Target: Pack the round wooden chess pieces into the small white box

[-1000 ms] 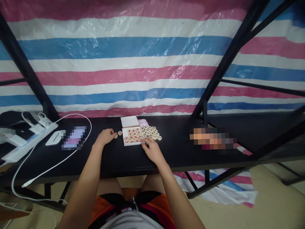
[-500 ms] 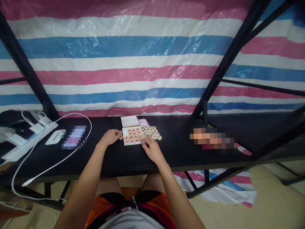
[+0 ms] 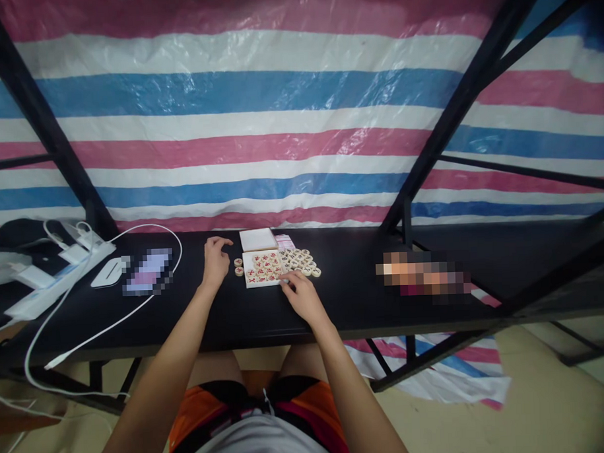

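Note:
A small white tray [image 3: 248,283] on the black table [image 3: 354,304] holds round pale game pieces with red characters [image 3: 264,265]. My right hand [image 3: 302,298] rests at the tray's near right corner, fingers curled against its edge. My left hand [image 3: 214,259] hovers left of the tray, fingers loosely apart, holding nothing I can see. Two loose pieces [image 3: 239,267] lie between that hand and the tray. Several more pale pieces [image 3: 299,260] are heaped right of the tray. A white lid [image 3: 257,239] lies just behind the tray.
On the left lie a white mouse [image 3: 105,273], a blurred flat object [image 3: 148,272], a power strip [image 3: 46,282] and white cables [image 3: 87,330]. A blurred patch [image 3: 423,277] sits at the right. Black frame bars [image 3: 456,109] rise behind the table against a striped tarp [image 3: 258,102].
My left hand left the tray's left edge and moved back and left, opening. Two pieces now lie beside the tray there. My right hand stayed put.

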A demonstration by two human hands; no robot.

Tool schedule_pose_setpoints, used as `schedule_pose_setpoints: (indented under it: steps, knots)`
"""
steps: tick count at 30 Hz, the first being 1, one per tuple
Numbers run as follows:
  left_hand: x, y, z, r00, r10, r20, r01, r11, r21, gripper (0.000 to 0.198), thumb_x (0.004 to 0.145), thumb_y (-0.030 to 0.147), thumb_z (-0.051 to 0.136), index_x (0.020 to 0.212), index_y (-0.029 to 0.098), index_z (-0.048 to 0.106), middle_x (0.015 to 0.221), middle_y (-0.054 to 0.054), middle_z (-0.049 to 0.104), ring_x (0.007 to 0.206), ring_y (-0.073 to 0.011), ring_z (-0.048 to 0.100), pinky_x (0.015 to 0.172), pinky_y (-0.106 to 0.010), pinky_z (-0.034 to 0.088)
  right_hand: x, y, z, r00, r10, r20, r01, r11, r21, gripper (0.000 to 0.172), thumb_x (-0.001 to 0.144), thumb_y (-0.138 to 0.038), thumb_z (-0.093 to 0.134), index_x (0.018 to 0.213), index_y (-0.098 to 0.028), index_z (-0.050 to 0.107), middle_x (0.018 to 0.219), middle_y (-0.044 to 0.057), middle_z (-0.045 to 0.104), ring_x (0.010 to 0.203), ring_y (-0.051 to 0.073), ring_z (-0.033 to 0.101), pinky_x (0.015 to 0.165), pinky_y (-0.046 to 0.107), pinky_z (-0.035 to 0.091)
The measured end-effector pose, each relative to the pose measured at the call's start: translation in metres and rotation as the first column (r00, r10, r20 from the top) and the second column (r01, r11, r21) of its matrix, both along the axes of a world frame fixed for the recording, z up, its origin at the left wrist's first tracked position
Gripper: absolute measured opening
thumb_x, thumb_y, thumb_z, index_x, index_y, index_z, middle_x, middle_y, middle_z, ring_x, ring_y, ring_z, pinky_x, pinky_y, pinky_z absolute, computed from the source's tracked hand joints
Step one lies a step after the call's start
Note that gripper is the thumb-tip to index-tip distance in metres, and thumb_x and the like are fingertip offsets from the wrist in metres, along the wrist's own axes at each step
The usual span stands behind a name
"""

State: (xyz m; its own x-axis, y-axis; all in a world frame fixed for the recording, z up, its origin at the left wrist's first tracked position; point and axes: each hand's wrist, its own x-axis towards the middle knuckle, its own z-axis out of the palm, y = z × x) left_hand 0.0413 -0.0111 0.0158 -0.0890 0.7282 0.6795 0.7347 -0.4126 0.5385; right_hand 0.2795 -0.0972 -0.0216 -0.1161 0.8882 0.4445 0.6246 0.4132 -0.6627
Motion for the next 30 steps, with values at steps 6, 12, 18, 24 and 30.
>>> schedule_pose_setpoints:
  steps: [6,12,18,24,30]
  knots:
    - [0.008,-0.005,0.003,0.992,-0.122,0.027,0.121,0.992,0.021,0.034,0.062,-0.007,0.04,0.068,0.018,0.063,0.086,-0.003,0.054,0.078,-0.0144,0.055,0.07,-0.026,0.047,0.0,0.0,0.0,1.0,-0.004,-0.003,0.004,1.0,0.003,0.022,0.088,-0.026,0.046,0.095,-0.021,0.065,0.099,0.005,0.06,0.073,0.015,0.059,0.081,0.032,0.046]
    - [0.008,-0.006,0.004,0.99,-0.127,0.056,0.127,0.992,0.012,0.028,0.062,-0.005,0.043,0.062,0.017,0.06,0.079,-0.001,0.054,0.069,-0.0122,0.053,0.065,-0.024,0.045,0.0,-0.001,0.001,1.0,-0.004,0.0,0.004,1.0,0.003,0.022,0.088,-0.026,0.045,0.095,-0.021,0.065,0.098,0.005,0.06,0.072,0.015,0.058,0.081,0.032,0.046]
    - [0.009,-0.007,0.004,0.99,-0.122,0.07,0.123,0.992,-0.007,0.026,0.061,-0.004,0.043,0.061,0.017,0.059,0.077,-0.001,0.053,0.069,-0.0121,0.052,0.066,-0.024,0.044,0.0,0.0,-0.001,1.0,-0.007,0.006,0.007,1.0,0.012,0.022,0.087,-0.026,0.046,0.095,-0.021,0.066,0.098,0.006,0.061,0.071,0.015,0.058,0.08,0.032,0.047]
    - [0.013,-0.011,0.007,0.99,-0.128,0.052,0.13,0.991,-0.044,0.026,0.062,-0.003,0.042,0.061,0.017,0.058,0.076,-0.001,0.053,0.067,-0.0122,0.051,0.065,-0.025,0.044,0.0,-0.001,0.002,1.0,-0.004,0.003,0.004,1.0,0.0,0.023,0.087,-0.026,0.045,0.096,-0.021,0.066,0.099,0.006,0.061,0.072,0.015,0.059,0.081,0.033,0.047]
    - [0.016,-0.015,0.008,0.989,-0.145,0.031,0.147,0.986,-0.082,0.026,0.065,-0.002,0.041,0.062,0.017,0.058,0.078,-0.002,0.055,0.068,-0.0123,0.051,0.066,-0.025,0.044,0.0,-0.001,0.002,1.0,-0.002,-0.009,0.002,1.0,0.006,0.022,0.087,-0.026,0.046,0.095,-0.021,0.066,0.099,0.006,0.061,0.071,0.015,0.058,0.08,0.033,0.047]
